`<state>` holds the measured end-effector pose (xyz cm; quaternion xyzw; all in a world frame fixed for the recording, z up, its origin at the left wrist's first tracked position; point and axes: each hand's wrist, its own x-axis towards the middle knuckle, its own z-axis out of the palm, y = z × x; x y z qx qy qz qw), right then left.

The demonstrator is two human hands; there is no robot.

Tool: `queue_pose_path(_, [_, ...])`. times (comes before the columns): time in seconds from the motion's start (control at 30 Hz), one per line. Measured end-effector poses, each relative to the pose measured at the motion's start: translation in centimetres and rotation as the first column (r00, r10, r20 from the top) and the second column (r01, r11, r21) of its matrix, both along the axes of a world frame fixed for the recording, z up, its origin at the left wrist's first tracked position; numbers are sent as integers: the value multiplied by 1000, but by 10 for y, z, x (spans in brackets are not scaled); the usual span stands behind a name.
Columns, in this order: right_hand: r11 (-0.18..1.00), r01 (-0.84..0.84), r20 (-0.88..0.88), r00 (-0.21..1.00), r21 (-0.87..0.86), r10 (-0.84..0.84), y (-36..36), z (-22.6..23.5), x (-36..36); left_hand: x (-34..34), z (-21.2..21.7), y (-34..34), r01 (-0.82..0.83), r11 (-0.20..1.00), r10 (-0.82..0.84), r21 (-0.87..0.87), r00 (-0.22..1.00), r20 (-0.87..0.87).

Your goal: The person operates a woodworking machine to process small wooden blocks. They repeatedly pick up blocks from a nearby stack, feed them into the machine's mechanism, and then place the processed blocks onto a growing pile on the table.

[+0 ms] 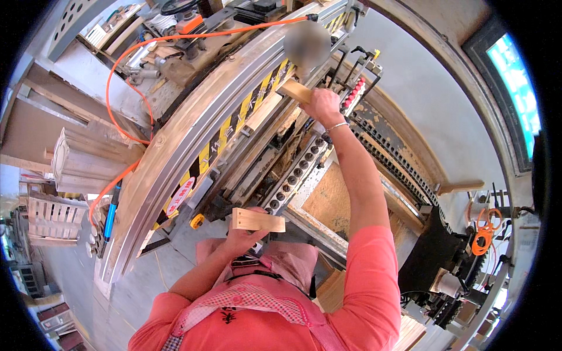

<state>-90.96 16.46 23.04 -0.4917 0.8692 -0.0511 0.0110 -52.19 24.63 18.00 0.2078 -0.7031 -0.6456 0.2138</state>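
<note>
**Bright and crowded indoors**

Smooth grey floor [79, 292] spreads across the lower left of the frame. A pale slatted crate [55, 217] stands at far left, and a cluttered workbench [175, 83] fills the upper left. At the right edge, a screen [514, 90] glows blue-white inside its dark frame [490, 58].

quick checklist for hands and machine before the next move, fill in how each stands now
1. Left hand gripping the short, pale rectangular wooden block: ok.
2. Right hand gripping the tan rectangular wooden piece: ok.
3. Thin orange hose apart from both hands: ok.
4. Right wrist bare: probably not ok near machinery; a thin, pale bracelet is on it.
5. Row of round black machine parts motionless: cannot tell from a still picture.
</note>
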Motion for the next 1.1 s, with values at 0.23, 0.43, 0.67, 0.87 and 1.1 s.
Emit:
queue_pose_path(0.23, [998, 6, -16, 1000, 57, -5, -3, 3, 0, -2, 13, 0, 3, 982, -7, 186, 1000, 22])
queue_pose_path(0.43, [995, 40, -25, 999, 93, -38, -3, 12, 5, 1, 15, 6, 62, 858, -21, 509, 996, -86])
queue_pose_path(0.67, [996, 30, -74, 997, 84, -24, -5, 2, 1, 6, 27, 16, 35, 765, 3, 643, 998, -58])
queue_pose_path(0.87, [998, -34, -120, 992, 46, 39, -4, 1, 3, 33, 25, 23, -168, 740, 98, 651, 985, 143])
queue_pose_path(1.1, [995, -31, -251, 966, 90, 53, -5, 4, 12, 103, 38, 38, -350, 468, 458, 811, 881, 116])
